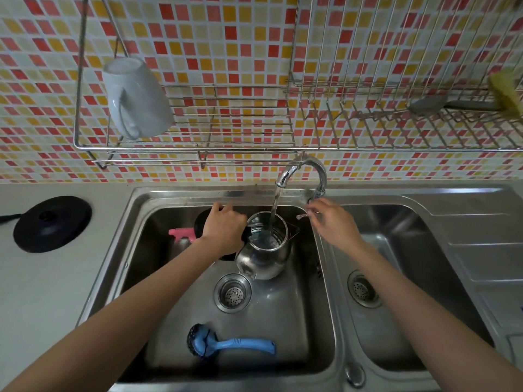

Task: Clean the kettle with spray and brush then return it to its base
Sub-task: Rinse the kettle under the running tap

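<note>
now: double steel sink [319, 278], water running from tap [302, 171] in a thin stream straight into the kettle [264, 250]. kettle is in the l basin, upright w/ slight tilt, lid open, mouth under the stream, some water inside. l hand [223, 230] clenched round the kettle's black handle, holding it. r hand [331, 222] at the tap lever by the divider betw basins, fingers curled on it; grip firmness: cannot tell. base [52, 223], black, round, sits on the counter well l of the sink, apart from kettle. brush [226, 343], blue handle, dark head, lies flat on basin floor near front edge. pink spray [182, 236] lies in basin, just l of the l hand, partly hidden behind arm.
</note>
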